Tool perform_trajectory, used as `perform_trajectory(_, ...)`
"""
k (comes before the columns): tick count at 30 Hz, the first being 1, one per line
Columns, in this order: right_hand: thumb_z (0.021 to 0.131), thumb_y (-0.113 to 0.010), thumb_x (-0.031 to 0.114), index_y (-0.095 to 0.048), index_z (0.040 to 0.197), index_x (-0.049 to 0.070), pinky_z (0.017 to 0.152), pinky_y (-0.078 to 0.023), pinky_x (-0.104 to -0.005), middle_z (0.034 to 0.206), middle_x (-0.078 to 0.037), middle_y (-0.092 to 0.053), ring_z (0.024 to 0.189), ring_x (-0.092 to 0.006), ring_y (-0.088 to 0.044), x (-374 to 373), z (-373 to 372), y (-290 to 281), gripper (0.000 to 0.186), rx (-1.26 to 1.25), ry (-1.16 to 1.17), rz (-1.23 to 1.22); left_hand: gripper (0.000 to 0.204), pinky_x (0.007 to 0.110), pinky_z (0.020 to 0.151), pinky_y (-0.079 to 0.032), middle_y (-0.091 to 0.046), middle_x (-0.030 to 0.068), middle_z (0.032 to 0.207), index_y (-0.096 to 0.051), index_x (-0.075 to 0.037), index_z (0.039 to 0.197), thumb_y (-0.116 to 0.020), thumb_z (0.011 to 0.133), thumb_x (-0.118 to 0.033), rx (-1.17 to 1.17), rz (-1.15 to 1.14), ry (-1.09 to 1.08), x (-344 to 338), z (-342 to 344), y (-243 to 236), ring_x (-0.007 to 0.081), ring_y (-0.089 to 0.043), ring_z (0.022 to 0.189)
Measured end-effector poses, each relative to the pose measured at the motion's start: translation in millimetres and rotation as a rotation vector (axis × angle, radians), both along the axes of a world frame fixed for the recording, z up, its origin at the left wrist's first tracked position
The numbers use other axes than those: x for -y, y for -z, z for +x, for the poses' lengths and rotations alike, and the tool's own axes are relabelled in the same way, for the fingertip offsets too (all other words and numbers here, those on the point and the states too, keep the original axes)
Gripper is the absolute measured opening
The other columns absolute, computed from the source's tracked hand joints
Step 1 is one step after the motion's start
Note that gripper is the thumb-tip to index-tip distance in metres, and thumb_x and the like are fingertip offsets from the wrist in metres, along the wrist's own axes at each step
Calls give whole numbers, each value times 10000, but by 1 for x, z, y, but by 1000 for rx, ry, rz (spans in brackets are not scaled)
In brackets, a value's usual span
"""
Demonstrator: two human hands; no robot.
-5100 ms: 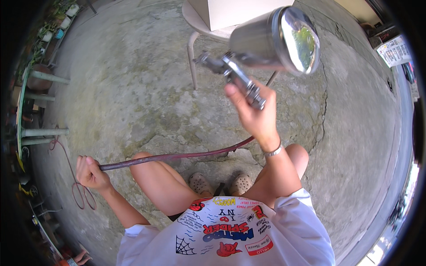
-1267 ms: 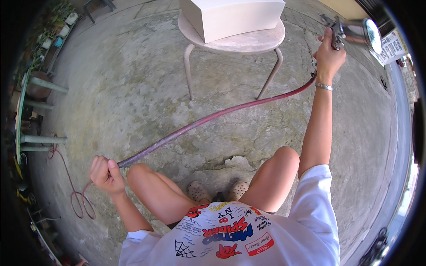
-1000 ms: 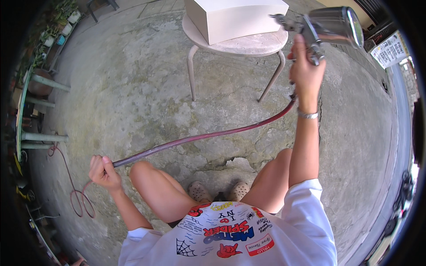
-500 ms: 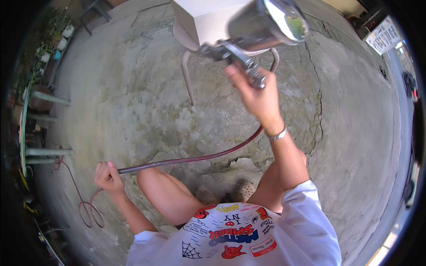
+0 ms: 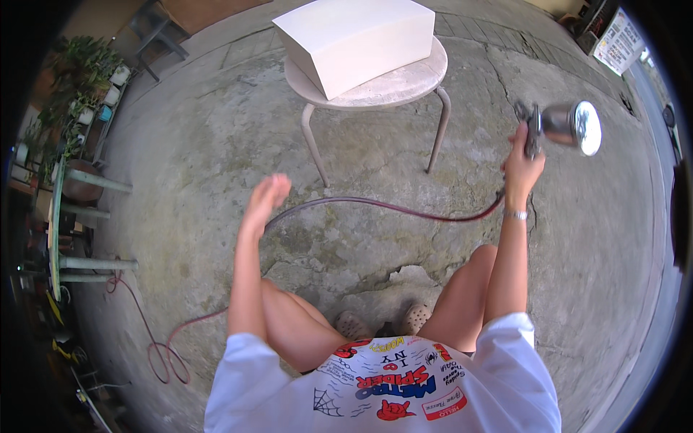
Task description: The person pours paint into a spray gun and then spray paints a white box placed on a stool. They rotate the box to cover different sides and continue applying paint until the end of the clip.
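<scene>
On the right, my right hand (image 5: 523, 173) is wrapped round the handle of a metal spray gun (image 5: 533, 133), whose shiny round cup (image 5: 570, 126) points out to the right. A dark red hose (image 5: 404, 209) runs from the gun's handle in a curve to the left and passes behind my left wrist. My left hand (image 5: 267, 202) is raised above the hose, its fingers loosely extended and slightly blurred, with nothing seen in them. Ahead, a white box (image 5: 368, 50) sits on a round pale stool (image 5: 375, 95); neither hand touches them.
The hose's loose loops (image 5: 167, 364) lie on the cracked concrete floor (image 5: 375, 260) at the left. Beyond them stands a green-legged table (image 5: 94, 263), with potted plants (image 5: 90, 72) farther back. A printed sign (image 5: 619, 43) stands at the far right, and a grey chair (image 5: 155, 36) at far left.
My right hand has carried the spray gun away from the box, to the right and lower. My left hand has let go of the hose and moved up and right. The box and stool show fully.
</scene>
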State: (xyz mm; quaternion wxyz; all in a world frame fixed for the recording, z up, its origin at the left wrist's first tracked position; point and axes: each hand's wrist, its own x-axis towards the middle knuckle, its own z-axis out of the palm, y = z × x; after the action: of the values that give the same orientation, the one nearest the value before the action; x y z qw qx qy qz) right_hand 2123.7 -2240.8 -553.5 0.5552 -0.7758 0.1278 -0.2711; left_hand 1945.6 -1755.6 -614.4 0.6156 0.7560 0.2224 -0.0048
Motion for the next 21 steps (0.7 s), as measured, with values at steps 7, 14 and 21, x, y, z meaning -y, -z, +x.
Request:
perform_trajectory(7,1018,-678,385,-679,897,-18,404,-354,-262,609,-5,-587,427,-77,-498,-10,-80,35,421,-14,-55,192,727,478,1210,-362,-487,234,1532,-314,61,1556,-432,1090,-484,187,-850,-360,19,223,-61,347,-449,1446)
perform_trajectory(14,1025,-680,329,-685,943,-22,424,-364,-264,649,-12,-614,458,-62,-497,12,-107,37,361,-63,-120,36,511,507,1189,-381,-488,164,1556,-455,-11,1503,-459,1104,-330,431,-779,-402,5,280,-20,338,-489,1412)
perform_trajectory(21,1022,-683,326,-692,910,-31,416,-363,-280,593,-14,-584,451,-70,-511,24,-115,34,374,-111,-89,32,529,519,1152,-419,-511,166,1531,-435,-8,1515,-470,1089,-320,555,-823,-604,50,221,-15,347,-514,1382)
